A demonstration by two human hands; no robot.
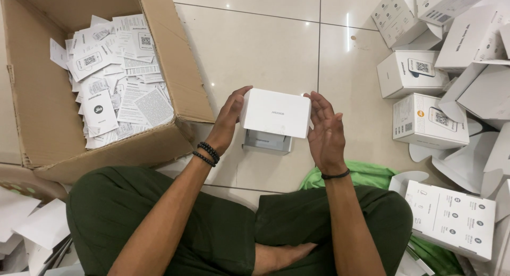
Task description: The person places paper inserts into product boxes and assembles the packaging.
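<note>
I hold a small white box between both hands above the tiled floor. My left hand grips its left side and my right hand presses its right side. Below the white lid a grey inner part shows, slid partly out of the bottom. I sit cross-legged in dark green trousers, with black bead bracelets on my left wrist and a black band on my right wrist.
A large open cardboard box at the left holds several white printed leaflets. Several white boxes lie heaped at the right. Green cloth lies by my right knee. More white cartons sit at the lower left.
</note>
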